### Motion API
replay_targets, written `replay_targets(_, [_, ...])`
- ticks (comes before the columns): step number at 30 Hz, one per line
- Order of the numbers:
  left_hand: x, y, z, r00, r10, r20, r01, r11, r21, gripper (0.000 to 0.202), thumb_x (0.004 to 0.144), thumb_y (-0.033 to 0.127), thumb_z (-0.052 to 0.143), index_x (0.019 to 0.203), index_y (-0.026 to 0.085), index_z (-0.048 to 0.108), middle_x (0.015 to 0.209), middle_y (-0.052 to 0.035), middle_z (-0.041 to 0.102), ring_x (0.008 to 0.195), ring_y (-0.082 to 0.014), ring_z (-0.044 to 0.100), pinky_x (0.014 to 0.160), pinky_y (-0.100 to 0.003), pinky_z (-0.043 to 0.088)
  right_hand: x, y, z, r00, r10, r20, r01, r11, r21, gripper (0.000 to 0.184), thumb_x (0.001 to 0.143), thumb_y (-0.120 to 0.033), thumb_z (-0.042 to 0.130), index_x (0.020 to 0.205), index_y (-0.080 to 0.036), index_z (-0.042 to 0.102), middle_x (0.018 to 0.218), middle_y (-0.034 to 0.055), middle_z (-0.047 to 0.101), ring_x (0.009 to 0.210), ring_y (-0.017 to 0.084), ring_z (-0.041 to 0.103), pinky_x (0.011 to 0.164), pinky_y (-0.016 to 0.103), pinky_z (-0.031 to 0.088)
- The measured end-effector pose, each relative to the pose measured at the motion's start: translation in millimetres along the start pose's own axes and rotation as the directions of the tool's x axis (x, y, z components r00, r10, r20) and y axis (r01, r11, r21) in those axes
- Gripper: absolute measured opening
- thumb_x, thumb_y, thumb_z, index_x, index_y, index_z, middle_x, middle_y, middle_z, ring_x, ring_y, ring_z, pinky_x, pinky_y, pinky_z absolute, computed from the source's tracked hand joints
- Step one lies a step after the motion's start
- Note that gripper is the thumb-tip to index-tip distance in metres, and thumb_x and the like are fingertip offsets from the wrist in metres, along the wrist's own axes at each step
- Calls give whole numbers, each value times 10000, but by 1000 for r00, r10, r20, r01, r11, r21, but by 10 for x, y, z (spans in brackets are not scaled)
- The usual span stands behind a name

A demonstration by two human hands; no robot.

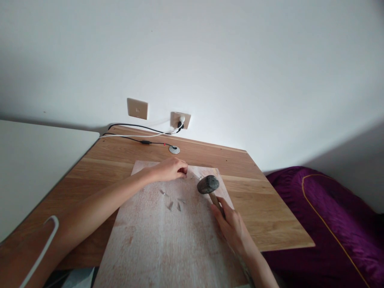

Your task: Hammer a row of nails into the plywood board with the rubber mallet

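Observation:
My right hand [231,222] is wrapped round the wooden handle of a mallet [208,184] with a dark, stubby head, held over the right side of a pale, whitewashed wooden board [168,248]. Near the board's far edge, my left hand [172,169] has its fingers curled together; whatever they pinch is hidden or too small to name. Several small, thin pieces that look like nails [179,206] are on the board, below the left hand. A few more tiny bits [196,176] show between the left hand and the mallet head.
The board lies on a wooden desk [276,224] against a white wall. Cables [138,137] run along the back to a wall socket [180,120] and a round grommet [174,149]. A white panel [45,160] stands at left, purple fabric [336,216] at right.

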State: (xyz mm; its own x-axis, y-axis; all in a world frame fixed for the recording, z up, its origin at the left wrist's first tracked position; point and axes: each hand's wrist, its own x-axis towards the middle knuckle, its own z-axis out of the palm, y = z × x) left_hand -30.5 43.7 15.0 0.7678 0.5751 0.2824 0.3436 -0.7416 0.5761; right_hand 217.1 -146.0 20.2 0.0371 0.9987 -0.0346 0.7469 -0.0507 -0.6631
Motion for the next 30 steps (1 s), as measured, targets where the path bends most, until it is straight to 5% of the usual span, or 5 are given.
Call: replay_targets(30, [17,-54,20,1000,-3,4,3,1000,-22,107,818,51,773,784,150,751,778,-11,742,729,-135,656,693,-228,409,8,44,23,999,30,13,-30,999,-17,503,1015,-564,399,1240,-172,620,905,109,796,868,300,764,746,334,509])
